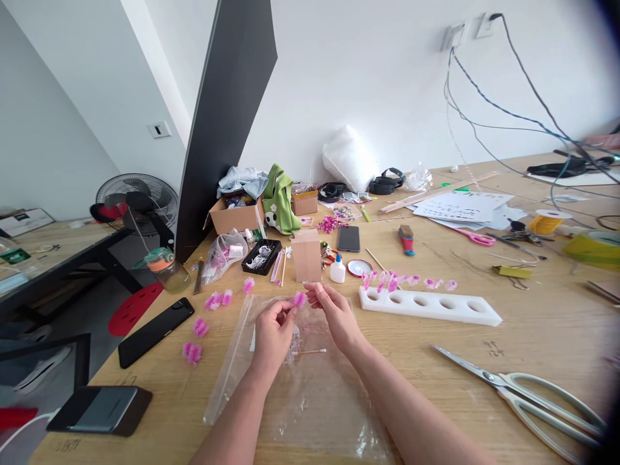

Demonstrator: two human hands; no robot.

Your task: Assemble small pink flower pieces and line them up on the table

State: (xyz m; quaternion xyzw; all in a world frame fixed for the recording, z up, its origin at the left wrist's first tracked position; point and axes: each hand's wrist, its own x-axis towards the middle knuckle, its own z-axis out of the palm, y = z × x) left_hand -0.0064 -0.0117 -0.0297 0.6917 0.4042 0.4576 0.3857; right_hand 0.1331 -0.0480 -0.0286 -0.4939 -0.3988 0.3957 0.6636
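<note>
Between thumb and fingers, my left hand (275, 332) pinches a small pink flower-like piece (299, 299). My right hand (334, 314) is close on its right, thumb and fingertips bent toward the piece; whether they grip anything is too small to tell. Below both hands a clear plastic bag (310, 413) lies flat, with a cotton swab (312, 351) and some small clear bits on it. More pink pieces (192, 353) lie in a loose line on the table to the left. Further pink petals (387, 280) stand along a white foam block with holes (426, 306) to the right.
Large scissors (523, 394) lie at the front right, a black phone (155, 332) at the left. A white glue bottle (338, 269), a small cardboard box (307, 256) and a black tray (262, 257) stand beyond my hands. A dark panel (223, 116) rises behind on the left.
</note>
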